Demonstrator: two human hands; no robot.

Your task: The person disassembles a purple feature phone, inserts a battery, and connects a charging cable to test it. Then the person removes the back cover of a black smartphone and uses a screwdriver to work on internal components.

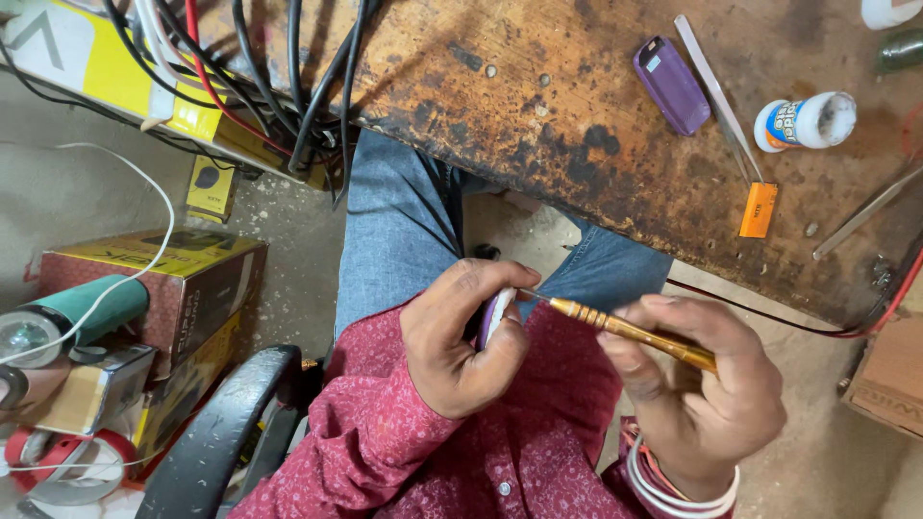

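Observation:
My left hand [457, 336] is closed around a small purple-and-white device [493, 317], held over my lap. A gold-handled screwdriver [630, 332] lies in my right hand [697, 384], and its thin tip touches the device's upper edge. Most of the device is hidden by my fingers. Both hands are below the near edge of the worn wooden workbench [577, 144].
On the bench lie a purple case [671, 85], metal tweezers [719, 96], a small orange piece [759, 209] and a white glue bottle [806, 122]. Cables [288, 77] hang at the bench's left end. Boxes [183, 279] and tape rolls [67, 466] crowd the floor beside a black chair arm [226, 432].

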